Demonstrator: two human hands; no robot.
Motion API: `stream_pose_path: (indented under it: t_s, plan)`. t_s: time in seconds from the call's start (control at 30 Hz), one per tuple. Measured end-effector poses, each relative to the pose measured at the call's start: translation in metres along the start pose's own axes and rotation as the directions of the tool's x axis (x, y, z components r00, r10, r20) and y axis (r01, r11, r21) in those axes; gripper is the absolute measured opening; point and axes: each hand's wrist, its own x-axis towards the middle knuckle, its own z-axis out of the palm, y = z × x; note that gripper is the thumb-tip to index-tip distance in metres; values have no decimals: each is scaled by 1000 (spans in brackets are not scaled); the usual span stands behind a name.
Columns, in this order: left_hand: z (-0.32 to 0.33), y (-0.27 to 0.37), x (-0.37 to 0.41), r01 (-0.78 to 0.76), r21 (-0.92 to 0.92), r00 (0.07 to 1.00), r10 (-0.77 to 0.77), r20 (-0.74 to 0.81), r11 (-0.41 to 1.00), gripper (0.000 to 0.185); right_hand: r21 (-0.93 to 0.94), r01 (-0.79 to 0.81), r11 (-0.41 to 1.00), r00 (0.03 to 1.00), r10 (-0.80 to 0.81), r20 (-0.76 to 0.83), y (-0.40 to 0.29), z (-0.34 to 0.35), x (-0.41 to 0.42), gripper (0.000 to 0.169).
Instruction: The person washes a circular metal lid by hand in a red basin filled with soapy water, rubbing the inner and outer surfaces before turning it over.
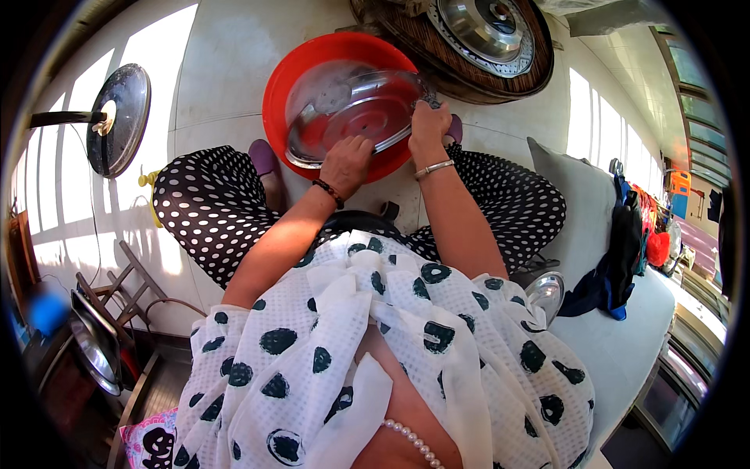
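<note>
A red plastic basin (280, 76) of sudsy water (319, 97) stands on the floor between my feet. Tilted over it is a round, shiny metal pot lid (363, 111), its surface reflecting the red of the basin. My left hand (350, 163) grips the lid's near rim. In my right hand (429, 126) is a steel wool scrubber (430, 101), pressed against the rim on the right. Part of the scrubber is hidden by my fingers.
A round wooden table (404, 41) beyond the basin bears a metal lid with a knob (498, 29). At left stand a dark round-topped pedestal (119, 120) and a wooden frame (126, 287). Clothes (621, 252) lie on a pale padded surface (627, 328) to the right.
</note>
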Motion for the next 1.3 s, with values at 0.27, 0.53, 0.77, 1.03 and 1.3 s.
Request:
stream_pose_path:
  t_s: [0.27,0.53,0.77,1.03,1.3]
  plan:
    - [-7,7,8,45,99,999,-43,-20,994,8,40,-96,995,992,92,85,-24,-5,-31,29]
    - [3,5,-2,-24,34,991,19,136,999,9,-50,-177,983,982,180,66,32,-29,42,36]
    - [0,-1,-7,42,71,994,-48,96,997,11,93,-95,991,994,90,64,-31,-11,-66,28]
    - [-4,7,4,24,27,1000,-24,2,999,12,-65,-233,970,971,236,39,-29,-14,6,42]
    - [-48,-18,36,288,48,957,-286,-53,956,9,-262,590,764,716,-345,607,-57,10,-46,22]
